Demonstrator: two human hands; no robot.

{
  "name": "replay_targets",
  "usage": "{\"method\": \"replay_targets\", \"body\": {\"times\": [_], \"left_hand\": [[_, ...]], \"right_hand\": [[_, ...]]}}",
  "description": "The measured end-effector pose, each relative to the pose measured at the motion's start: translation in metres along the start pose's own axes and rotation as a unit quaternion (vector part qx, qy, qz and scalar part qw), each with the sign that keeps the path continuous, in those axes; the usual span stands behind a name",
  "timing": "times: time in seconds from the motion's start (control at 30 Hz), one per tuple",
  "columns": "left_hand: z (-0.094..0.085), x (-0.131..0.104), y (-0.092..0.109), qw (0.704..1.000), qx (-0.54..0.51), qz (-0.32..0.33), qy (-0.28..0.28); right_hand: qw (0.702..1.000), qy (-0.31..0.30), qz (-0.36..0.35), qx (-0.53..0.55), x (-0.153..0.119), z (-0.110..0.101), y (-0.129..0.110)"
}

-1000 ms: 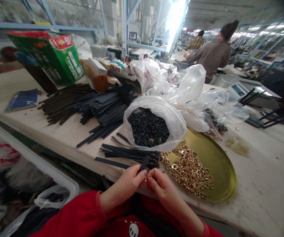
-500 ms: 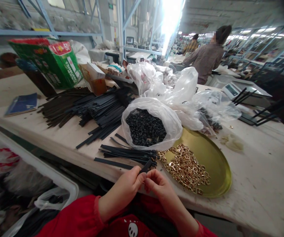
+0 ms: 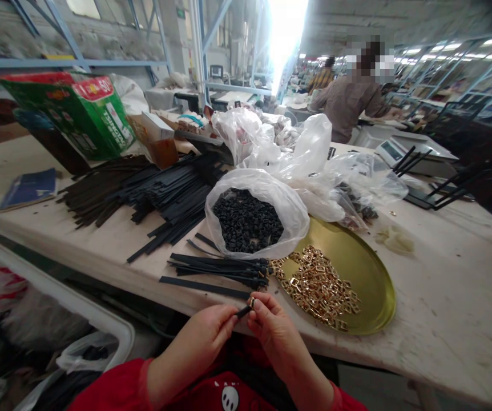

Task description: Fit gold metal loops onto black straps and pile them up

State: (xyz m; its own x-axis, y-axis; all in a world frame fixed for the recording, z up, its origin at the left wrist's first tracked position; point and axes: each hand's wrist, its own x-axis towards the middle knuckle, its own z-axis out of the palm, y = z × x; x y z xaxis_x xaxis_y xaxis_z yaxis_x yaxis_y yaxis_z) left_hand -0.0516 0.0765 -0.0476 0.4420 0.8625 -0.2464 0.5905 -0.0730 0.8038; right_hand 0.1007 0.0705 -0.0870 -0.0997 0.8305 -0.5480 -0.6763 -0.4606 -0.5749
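Observation:
My left hand (image 3: 216, 326) pinches a short length of black strap (image 3: 242, 312) just off the table's front edge. My right hand (image 3: 267, 317) is closed on a small gold buckle (image 3: 251, 302) at the strap's other end. Behind my hands, a bundle of black straps (image 3: 216, 270) lies on the table, with one single strap (image 3: 203, 286) in front of it. To the right, gold buckles (image 3: 323, 288) are heaped on a round gold tray (image 3: 368, 285). A white plastic bag (image 3: 299, 220) stands open, full of small black loops (image 3: 246, 220).
Long dark straps (image 3: 177, 188) spread over the table (image 3: 434, 319) at the left, near a blue booklet (image 3: 29, 188) and a green box (image 3: 96, 125). Clear bags (image 3: 314, 142) fill the back. A white bin (image 3: 117, 317) stands lower left; a person (image 3: 349, 103) is behind.
My hands have moved slightly apart and lower, and the strap end now shows between them. A gold buckle has come into view at my right fingertips. The whole view has shifted a little.

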Motion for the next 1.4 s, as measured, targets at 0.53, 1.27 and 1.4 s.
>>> {"method": "replay_targets", "body": {"times": [0.53, 1.27, 1.4], "left_hand": [[0.003, 0.001, 0.003, 0.998, -0.062, -0.007, 0.009], [0.020, 0.003, -0.011, 0.938, -0.306, -0.160, -0.033], [0.018, -0.001, -0.009, 0.960, -0.242, -0.143, -0.010]], "right_hand": [[0.980, -0.039, -0.094, -0.170, -0.005, 0.001, 0.008], [0.911, -0.049, -0.198, -0.359, -0.009, -0.005, 0.018], [0.858, -0.039, -0.246, -0.449, -0.010, -0.007, 0.014]]}}
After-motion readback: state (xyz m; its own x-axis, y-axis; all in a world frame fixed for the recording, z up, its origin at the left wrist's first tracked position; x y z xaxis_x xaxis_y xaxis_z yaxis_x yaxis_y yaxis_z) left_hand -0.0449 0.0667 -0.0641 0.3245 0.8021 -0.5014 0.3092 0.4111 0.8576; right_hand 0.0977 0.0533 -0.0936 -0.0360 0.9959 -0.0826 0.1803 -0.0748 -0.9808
